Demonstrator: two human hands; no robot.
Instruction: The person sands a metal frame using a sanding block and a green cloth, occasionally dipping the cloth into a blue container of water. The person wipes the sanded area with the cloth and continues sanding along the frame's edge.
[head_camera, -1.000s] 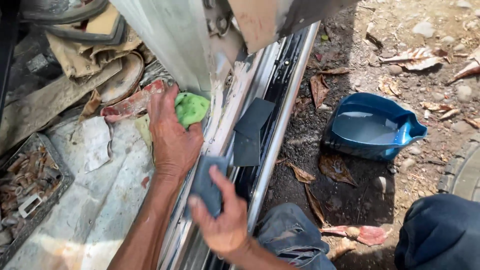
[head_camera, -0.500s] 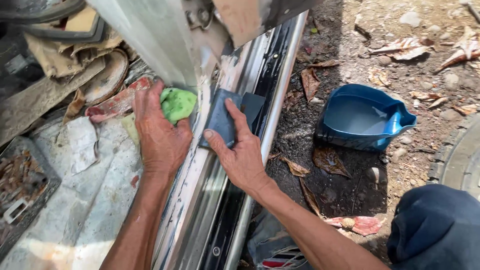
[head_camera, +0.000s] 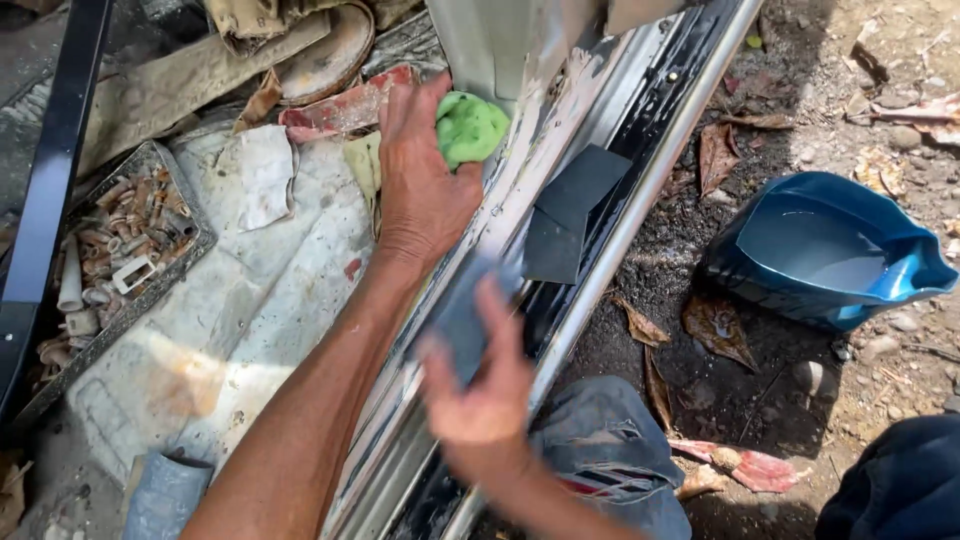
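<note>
My left hand (head_camera: 425, 185) grips a green cloth (head_camera: 470, 127) pressed against the grey metal sill (head_camera: 560, 120) of a car body, near the base of a pillar. Lower on the same sill, my right hand (head_camera: 480, 400), blurred by motion, presses a dark grey sanding pad (head_camera: 462, 322) flat on the metal. A loose dark sheet of sandpaper (head_camera: 568, 212) lies on the black channel of the sill between the two hands. A bright metal strip (head_camera: 640, 195) runs along the sill's outer edge.
A blue plastic tub (head_camera: 830, 250) with water stands on the dirt at the right, among dry leaves and stones. A tray of rusty bolts (head_camera: 110, 250) lies on the worn car floor at left. A black bar (head_camera: 50, 180) crosses the far left. Jeans-clad knee (head_camera: 610, 450) below.
My right hand has slid the sanding pad down the sill toward me, after being up beside the green cloth half a second ago. My left hand has stayed on the cloth.
</note>
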